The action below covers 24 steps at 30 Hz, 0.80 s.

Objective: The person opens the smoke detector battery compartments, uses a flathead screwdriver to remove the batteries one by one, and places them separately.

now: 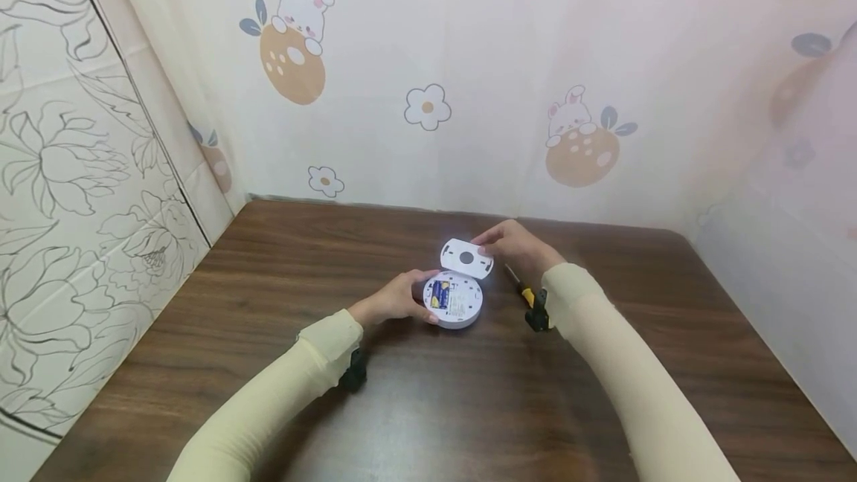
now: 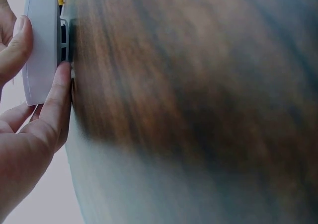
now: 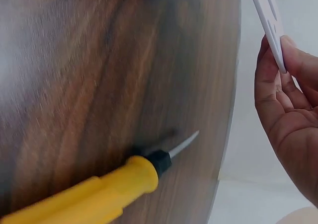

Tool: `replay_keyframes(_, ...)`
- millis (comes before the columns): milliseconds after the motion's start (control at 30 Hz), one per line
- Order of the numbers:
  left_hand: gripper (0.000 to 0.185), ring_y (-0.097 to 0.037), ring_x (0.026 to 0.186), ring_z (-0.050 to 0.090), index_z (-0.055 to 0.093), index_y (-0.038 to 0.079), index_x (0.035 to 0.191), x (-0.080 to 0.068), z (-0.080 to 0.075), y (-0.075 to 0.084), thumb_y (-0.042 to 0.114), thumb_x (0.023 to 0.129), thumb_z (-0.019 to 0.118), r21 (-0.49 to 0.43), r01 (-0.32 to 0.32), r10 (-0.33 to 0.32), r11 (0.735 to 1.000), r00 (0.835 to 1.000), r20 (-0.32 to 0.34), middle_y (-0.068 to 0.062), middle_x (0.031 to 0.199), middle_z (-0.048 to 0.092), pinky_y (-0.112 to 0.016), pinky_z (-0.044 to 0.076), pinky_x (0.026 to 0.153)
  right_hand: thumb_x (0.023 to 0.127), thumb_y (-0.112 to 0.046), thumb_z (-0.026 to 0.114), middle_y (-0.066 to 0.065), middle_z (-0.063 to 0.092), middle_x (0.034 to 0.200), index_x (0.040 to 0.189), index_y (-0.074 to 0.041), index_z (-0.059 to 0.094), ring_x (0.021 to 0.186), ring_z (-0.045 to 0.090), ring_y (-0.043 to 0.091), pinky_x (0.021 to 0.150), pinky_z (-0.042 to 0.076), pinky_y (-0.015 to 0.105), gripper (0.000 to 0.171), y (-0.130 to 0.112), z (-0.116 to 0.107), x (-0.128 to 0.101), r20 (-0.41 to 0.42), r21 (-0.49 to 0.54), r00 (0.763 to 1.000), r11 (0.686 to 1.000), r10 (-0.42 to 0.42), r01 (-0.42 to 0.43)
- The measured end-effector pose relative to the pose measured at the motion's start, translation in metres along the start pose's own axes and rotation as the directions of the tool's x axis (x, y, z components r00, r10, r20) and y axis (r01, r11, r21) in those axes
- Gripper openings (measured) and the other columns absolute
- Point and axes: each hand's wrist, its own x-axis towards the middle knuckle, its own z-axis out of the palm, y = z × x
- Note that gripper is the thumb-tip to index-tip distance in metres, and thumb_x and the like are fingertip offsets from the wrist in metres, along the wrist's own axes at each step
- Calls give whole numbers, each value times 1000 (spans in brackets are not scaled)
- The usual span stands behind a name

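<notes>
A round white smoke detector (image 1: pixel 469 303) has its back facing up, with a printed label and a blue-and-yellow patch showing. My left hand (image 1: pixel 396 297) grips its left rim, thumb at the near side and fingers at the far side. In the left wrist view the smoke detector (image 2: pixel 42 47) appears edge-on, fingertips on its slotted side. My right hand (image 1: pixel 515 246) pinches the right end of a white mounting plate (image 1: pixel 455 262) with a round centre hole. This plate is tilted over the detector's far edge. The right wrist view shows thumb and fingers pinching the thin plate (image 3: pixel 268 28).
A yellow-handled screwdriver (image 1: pixel 527 294) lies on the brown wooden table (image 1: pixel 402 422), just right of the detector and partly behind the right wrist. Its metal tip points towards the back. A printed curtain (image 1: pixel 375 58) hangs along the table's far edge.
</notes>
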Motion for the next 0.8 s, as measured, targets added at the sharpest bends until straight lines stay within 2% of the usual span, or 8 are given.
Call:
replay_keyframes(33,87,-30,127,39,41,8,144,0,0,0,12,70,86,2,3,-3,1000,1000,-1,-17,138,44,-49,27,112,91,-3,62,14,64,107,113,-3,67,105,55,30,99,43,47,22,0,-1,1,3,5,1000,1000,5,-5)
replay_keyframes(133,87,-31,128,38,42,8,144,-1,0,0,12,69,86,7,2,-2,1000,1000,-1,-17,139,43,-48,27,112,92,-4,61,15,65,106,116,0,65,104,56,30,97,45,45,25,3,-5,6,-5,-62,1000,998,-30,30)
replay_keyframes(267,87,-30,126,40,42,8,144,-1,0,0,13,70,86,12,-1,1,1000,1000,1,-17,139,44,-48,28,111,91,-4,62,15,66,105,117,3,64,106,55,31,101,42,47,27,8,-11,11,-39,-156,997,986,-66,59)
replay_keyframes(400,87,-29,125,41,42,8,144,-1,0,0,11,70,86,5,-2,2,1000,1000,4,-16,138,45,-48,28,111,90,-2,62,17,68,102,116,6,64,103,57,32,100,43,47,27,12,-13,15,-63,-159,995,985,-76,65)
replay_keyframes(533,87,-29,124,41,42,4,143,0,0,1,7,68,86,-7,-20,20,1000,1000,3,-17,136,46,-46,27,112,90,1,61,18,68,100,114,8,64,95,60,29,88,51,38,26,16,-14,18,-67,-151,993,984,-101,90)
replay_keyframes(633,86,-29,124,41,43,3,142,0,0,2,7,68,86,-12,-21,21,1000,1000,1,-18,136,46,-46,27,112,90,1,61,19,68,99,114,9,64,91,60,27,80,52,32,25,18,-13,21,-72,-152,991,984,-110,98)
replay_keyframes(800,86,-29,124,41,43,5,142,-1,0,2,8,68,87,-9,-9,9,1000,1000,-4,-17,136,46,-46,28,111,89,3,62,21,67,104,114,10,63,93,59,27,80,51,30,26,22,-13,29,-73,-161,990,981,-118,105)
